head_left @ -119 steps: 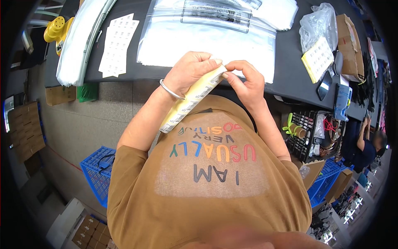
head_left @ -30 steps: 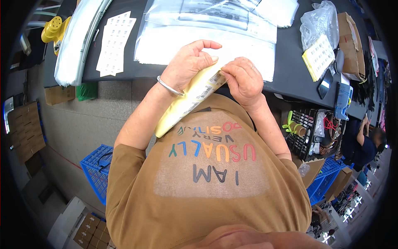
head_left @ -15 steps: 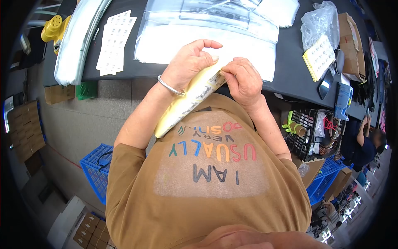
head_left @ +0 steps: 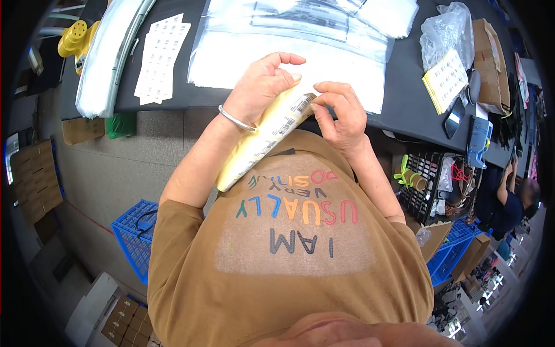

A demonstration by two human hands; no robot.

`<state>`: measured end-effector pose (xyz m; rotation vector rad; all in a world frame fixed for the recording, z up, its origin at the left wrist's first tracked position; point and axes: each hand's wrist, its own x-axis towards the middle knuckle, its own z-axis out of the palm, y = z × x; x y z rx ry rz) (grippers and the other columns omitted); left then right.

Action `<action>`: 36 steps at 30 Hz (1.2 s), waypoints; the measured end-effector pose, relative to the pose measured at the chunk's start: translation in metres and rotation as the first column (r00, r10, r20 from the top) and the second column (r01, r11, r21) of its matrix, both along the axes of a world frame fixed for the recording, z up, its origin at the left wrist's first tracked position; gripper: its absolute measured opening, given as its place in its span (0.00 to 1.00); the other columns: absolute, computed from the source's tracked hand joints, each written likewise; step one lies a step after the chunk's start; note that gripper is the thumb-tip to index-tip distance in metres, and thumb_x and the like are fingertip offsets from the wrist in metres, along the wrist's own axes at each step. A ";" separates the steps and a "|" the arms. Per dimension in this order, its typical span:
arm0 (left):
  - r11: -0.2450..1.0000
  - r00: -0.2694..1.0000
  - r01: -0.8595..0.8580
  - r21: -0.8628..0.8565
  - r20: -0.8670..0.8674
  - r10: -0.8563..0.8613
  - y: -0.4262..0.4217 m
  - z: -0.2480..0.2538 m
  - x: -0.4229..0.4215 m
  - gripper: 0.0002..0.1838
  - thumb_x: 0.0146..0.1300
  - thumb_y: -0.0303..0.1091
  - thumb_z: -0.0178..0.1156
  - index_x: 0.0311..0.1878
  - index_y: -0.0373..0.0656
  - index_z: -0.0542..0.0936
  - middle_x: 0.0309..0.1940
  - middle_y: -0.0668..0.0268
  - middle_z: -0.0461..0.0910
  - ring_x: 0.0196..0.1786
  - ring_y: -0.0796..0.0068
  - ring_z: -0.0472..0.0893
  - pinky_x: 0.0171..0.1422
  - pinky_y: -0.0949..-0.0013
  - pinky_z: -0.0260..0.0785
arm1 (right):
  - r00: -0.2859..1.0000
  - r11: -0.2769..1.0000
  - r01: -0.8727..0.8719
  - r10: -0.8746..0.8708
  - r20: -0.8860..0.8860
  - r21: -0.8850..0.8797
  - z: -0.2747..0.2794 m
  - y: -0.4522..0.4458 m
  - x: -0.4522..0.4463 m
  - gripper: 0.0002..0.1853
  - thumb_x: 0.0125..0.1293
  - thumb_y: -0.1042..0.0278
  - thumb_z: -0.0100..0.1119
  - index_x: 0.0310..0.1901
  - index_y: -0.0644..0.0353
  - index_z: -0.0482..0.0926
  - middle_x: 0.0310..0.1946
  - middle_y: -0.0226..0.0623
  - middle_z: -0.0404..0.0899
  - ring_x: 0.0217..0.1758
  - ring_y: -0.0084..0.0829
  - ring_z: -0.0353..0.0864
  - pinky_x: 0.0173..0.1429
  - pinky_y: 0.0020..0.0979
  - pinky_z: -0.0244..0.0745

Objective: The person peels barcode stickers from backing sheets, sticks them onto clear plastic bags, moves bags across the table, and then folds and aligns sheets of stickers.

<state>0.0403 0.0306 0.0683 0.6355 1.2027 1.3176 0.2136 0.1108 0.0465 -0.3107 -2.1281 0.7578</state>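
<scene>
A yellow-backed sheet of barcode labels is bent into a curve and slants from my hands down against my shirt. My left hand, with a silver bangle at the wrist, grips its upper part between thumb and fingers, the index finger curled above. At the sheet's upper right corner is my right hand, thumb and index finger bent around the edge where a label end looks lifted. Whether a label has come loose between those fingertips is hard to make out. Beneath and beyond lies a stack of clear plastic bags.
White label sheets and a long plastic bundle lie left on the dark table. To the right are yellow label sheets, a phone and a cardboard box. A black crate stands below; another person is farther right.
My right fingertips have shifted slightly and spread a little at the sheet's corner, where the label end shows more. My left hand has barely moved.
</scene>
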 end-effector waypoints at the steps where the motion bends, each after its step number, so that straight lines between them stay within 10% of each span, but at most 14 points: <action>1: 1.000 1.000 -0.002 0.003 0.001 0.002 0.000 0.000 0.000 0.21 0.66 0.32 0.58 0.59 0.34 0.69 0.29 0.67 0.80 0.30 0.82 0.81 0.32 0.82 0.73 | 0.999 0.999 0.037 -0.037 -0.003 -0.019 0.000 0.000 0.000 0.10 0.47 0.82 0.66 0.32 0.62 0.78 0.35 0.37 0.80 0.37 0.34 0.79 0.36 0.30 0.75; 8: 1.000 0.999 0.023 0.007 -0.024 -0.023 -0.001 0.001 0.002 0.21 0.66 0.32 0.58 0.59 0.35 0.69 0.28 0.68 0.80 0.31 0.83 0.80 0.32 0.81 0.73 | 0.998 0.998 0.059 -0.059 0.006 0.012 0.003 0.003 -0.001 0.10 0.50 0.79 0.67 0.36 0.62 0.80 0.33 0.38 0.80 0.36 0.34 0.79 0.37 0.29 0.75; 13: 0.997 0.984 0.060 0.057 -0.173 -0.049 -0.001 0.002 0.002 0.21 0.66 0.32 0.59 0.59 0.35 0.70 0.27 0.70 0.78 0.30 0.85 0.77 0.33 0.83 0.69 | 0.984 0.753 -0.034 0.141 0.110 -0.657 -0.001 0.003 0.003 0.04 0.59 0.73 0.63 0.35 0.63 0.81 0.30 0.35 0.80 0.34 0.24 0.77 0.38 0.25 0.72; 20: 0.990 0.964 0.117 -0.075 -0.230 -0.131 -0.006 0.004 -0.004 0.26 0.60 0.33 0.66 0.58 0.34 0.70 0.31 0.68 0.79 0.33 0.84 0.78 0.37 0.81 0.72 | 0.997 0.594 -0.040 0.082 0.011 -0.803 -0.002 0.003 0.005 0.03 0.60 0.74 0.61 0.34 0.64 0.80 0.29 0.28 0.78 0.33 0.18 0.74 0.38 0.21 0.70; 25: 0.966 0.972 0.226 -0.128 0.098 -0.214 -0.013 0.001 -0.008 0.25 0.54 0.35 0.72 0.51 0.33 0.75 0.35 0.65 0.81 0.35 0.82 0.80 0.38 0.80 0.73 | 0.998 0.546 -0.019 -0.038 -0.047 -0.838 -0.002 0.003 0.003 0.03 0.62 0.75 0.60 0.34 0.64 0.78 0.28 0.25 0.76 0.32 0.14 0.72 0.37 0.18 0.68; 32: 0.944 0.962 0.274 -0.185 0.040 -0.272 -0.012 0.000 -0.015 0.17 0.55 0.32 0.69 0.45 0.33 0.79 0.34 0.63 0.82 0.33 0.82 0.80 0.37 0.79 0.73 | 0.998 0.652 0.057 -0.054 0.028 -0.756 -0.007 0.000 -0.004 0.04 0.60 0.76 0.60 0.36 0.65 0.78 0.30 0.30 0.77 0.34 0.20 0.75 0.37 0.23 0.70; 34: 0.972 0.986 0.165 -0.165 0.043 -0.160 -0.013 -0.007 -0.013 0.16 0.57 0.33 0.66 0.45 0.32 0.79 0.34 0.63 0.83 0.32 0.81 0.80 0.36 0.78 0.74 | 0.962 0.942 0.267 -0.272 0.005 -0.203 0.001 0.005 -0.012 0.07 0.55 0.77 0.64 0.36 0.63 0.78 0.32 0.36 0.78 0.36 0.30 0.77 0.39 0.30 0.72; 36: 0.981 0.995 0.099 -0.169 0.028 -0.095 -0.012 -0.001 -0.009 0.15 0.58 0.33 0.65 0.44 0.31 0.79 0.34 0.62 0.82 0.32 0.81 0.80 0.36 0.78 0.73 | 0.964 0.957 0.267 -0.266 0.024 -0.116 0.001 0.006 -0.009 0.09 0.53 0.77 0.65 0.36 0.62 0.78 0.32 0.37 0.78 0.36 0.33 0.77 0.40 0.32 0.72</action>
